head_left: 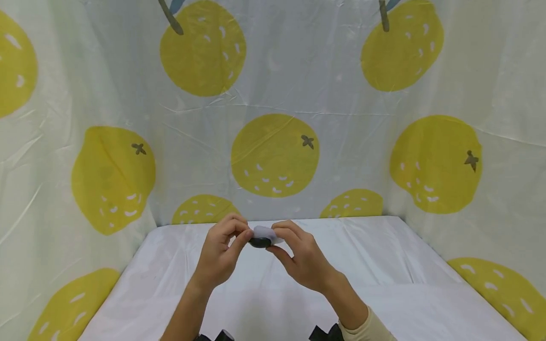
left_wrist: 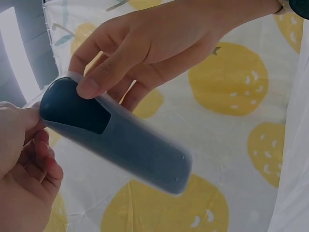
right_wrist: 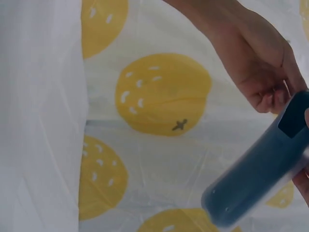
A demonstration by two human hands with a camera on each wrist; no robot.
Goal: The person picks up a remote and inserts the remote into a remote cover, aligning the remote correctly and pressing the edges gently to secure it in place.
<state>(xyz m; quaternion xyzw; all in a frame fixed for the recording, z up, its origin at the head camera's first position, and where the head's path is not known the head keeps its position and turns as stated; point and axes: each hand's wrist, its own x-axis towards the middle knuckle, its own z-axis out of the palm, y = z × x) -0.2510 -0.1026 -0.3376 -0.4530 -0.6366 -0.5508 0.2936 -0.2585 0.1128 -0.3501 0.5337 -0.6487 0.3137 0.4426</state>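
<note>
A long, dark object resembling a remote control [head_left: 260, 243] is held up in the air in a translucent sleeve [left_wrist: 140, 150]. Its rounded dark end [left_wrist: 72, 104] shows through the sleeve's opening; the rest lies inside. At that end, my left hand [head_left: 219, 248] pinches the edge between thumb and fingertips. My right hand [head_left: 304, 258] grips the sleeved object from the other side. In the left wrist view, the right thumb lies at the opening's edge and the fingers are behind. The right wrist view cuts off the dark end at its edge.
A white cloth-covered table [head_left: 384, 265] spreads below the hands. A curtain printed with yellow fruit [head_left: 275, 156] encloses it at the back and both sides. Black devices [head_left: 326, 333] show at the bottom edge near the wrists.
</note>
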